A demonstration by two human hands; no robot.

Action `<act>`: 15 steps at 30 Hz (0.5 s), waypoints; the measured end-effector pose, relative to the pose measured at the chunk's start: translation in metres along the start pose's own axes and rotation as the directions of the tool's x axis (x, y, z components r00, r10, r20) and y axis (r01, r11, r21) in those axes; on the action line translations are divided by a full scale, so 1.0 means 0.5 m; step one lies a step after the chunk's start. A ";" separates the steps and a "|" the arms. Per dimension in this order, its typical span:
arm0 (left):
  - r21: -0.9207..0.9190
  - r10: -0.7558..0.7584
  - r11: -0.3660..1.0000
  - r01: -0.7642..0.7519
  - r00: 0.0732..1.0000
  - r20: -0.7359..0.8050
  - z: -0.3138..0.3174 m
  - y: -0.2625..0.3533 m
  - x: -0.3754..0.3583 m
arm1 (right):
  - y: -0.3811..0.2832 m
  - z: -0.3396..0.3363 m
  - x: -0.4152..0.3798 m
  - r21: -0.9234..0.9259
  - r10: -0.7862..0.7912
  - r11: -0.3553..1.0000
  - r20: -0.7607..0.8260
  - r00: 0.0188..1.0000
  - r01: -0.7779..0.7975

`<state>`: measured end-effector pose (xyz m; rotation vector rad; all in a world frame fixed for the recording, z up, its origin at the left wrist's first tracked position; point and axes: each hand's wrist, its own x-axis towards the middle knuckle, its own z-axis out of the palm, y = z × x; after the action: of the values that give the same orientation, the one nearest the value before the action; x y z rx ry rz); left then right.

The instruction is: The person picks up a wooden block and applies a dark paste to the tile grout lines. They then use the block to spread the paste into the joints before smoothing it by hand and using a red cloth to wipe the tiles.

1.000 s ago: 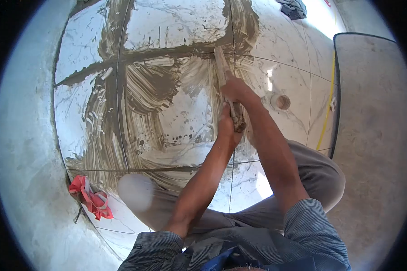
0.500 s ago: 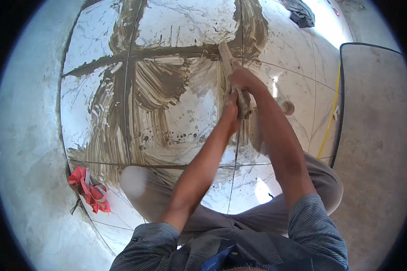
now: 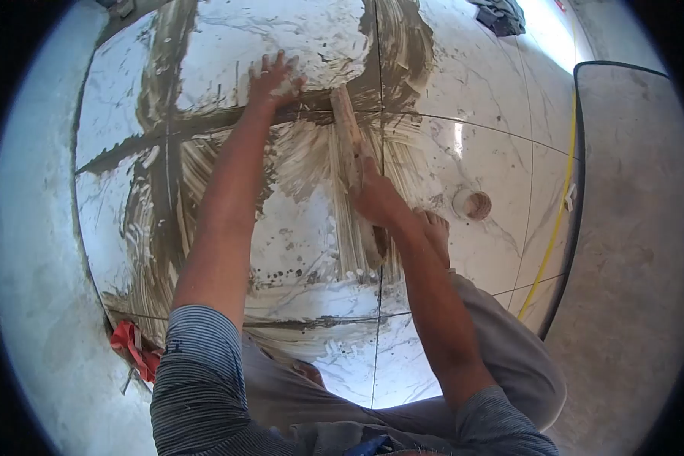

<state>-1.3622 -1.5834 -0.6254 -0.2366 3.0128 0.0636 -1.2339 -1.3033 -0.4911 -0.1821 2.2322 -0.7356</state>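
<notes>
My right hand (image 3: 378, 199) is wrapped round a long, narrow, wood-like strip (image 3: 345, 114) caked with grout. The strip's far end points away from me, along a tile joint. Fingers spread, my left hand (image 3: 275, 80) lies on the white marbled tile beyond the strip, beside a dark band of wet grout (image 3: 235, 116). That hand holds nothing, and its fingers carry grout smears. Streaked grout covers much of the tile (image 3: 292, 220) between my arms. Part of the strip is hidden under my right hand.
To the right stands a small round tub (image 3: 473, 204), near my bare foot (image 3: 435, 232). A yellow tape (image 3: 561, 201) runs beside the dark-edged grey surface (image 3: 631, 228). Red cloth (image 3: 135, 349) lies by the left ledge (image 3: 42, 228). Dark cloth (image 3: 500, 17) lies at the far right.
My left hand has left the strip and moved forward and left onto the far tile. My right hand, still gripping the strip, has shifted left and nearer me. The view has shifted too.
</notes>
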 end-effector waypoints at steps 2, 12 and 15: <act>-0.091 -0.007 0.996 0.007 1.000 0.001 0.027 0.001 0.011 | 0.061 0.040 0.020 0.104 -0.211 0.968 -0.154 0.965 0.228; -0.051 0.042 0.996 -0.069 0.908 -0.417 0.064 -0.005 0.018 | -0.045 0.011 -0.075 0.952 -0.014 0.199 0.241 0.970 -0.233; -0.102 0.025 0.992 -0.078 0.896 -0.443 0.072 -0.004 0.012 | -0.051 0.001 -0.076 0.962 -0.032 0.169 0.224 0.974 -0.215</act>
<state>-1.3634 -1.5844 -0.6617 -0.2052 3.4758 0.2215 -1.2096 -1.3115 -0.4531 0.5378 1.1095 -1.8659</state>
